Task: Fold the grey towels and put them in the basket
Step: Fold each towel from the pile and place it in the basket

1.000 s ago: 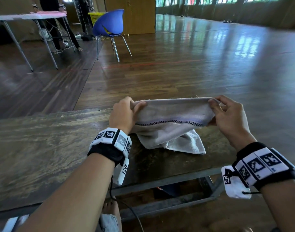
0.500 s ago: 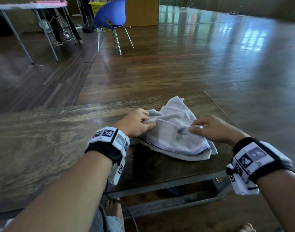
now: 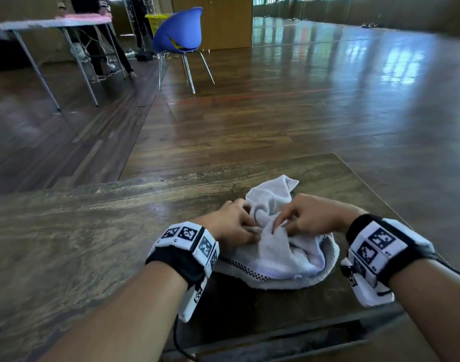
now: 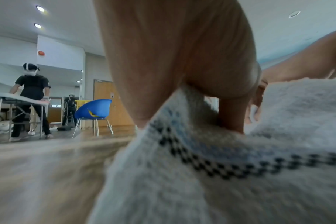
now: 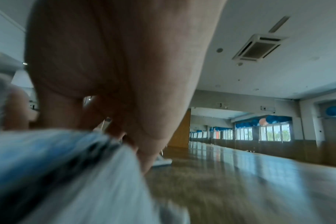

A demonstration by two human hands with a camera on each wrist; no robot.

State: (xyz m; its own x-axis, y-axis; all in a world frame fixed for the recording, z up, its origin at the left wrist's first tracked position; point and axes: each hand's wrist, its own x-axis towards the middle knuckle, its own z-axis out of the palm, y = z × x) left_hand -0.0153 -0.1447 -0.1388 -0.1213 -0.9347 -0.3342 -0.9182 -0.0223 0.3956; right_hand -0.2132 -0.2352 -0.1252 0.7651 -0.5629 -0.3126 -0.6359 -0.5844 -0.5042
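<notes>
A pale grey towel (image 3: 281, 254) with a black checkered stripe lies crumpled on the dark wooden table (image 3: 80, 231), near its right end. Both hands are bunched into its middle. My left hand (image 3: 234, 227) pinches a fold on the towel's left side. My right hand (image 3: 307, 218) curls its fingers into the cloth close beside it. The left wrist view shows the towel (image 4: 211, 166) under my palm, stripe towards the camera. The right wrist view shows blurred cloth (image 5: 67, 174) beneath my curled fingers (image 5: 113, 124).
The table's right edge (image 3: 375, 189) is just past the towel, and its near edge runs below my wrists. Across the wooden floor stand a blue chair (image 3: 179, 35), a yellow basket (image 3: 155, 22) behind it, and a folding table (image 3: 53, 24) with a person.
The towel was held up stretched between both hands, then dropped onto the table. My hands have since come together at its middle, gathering the cloth into a bunch.
</notes>
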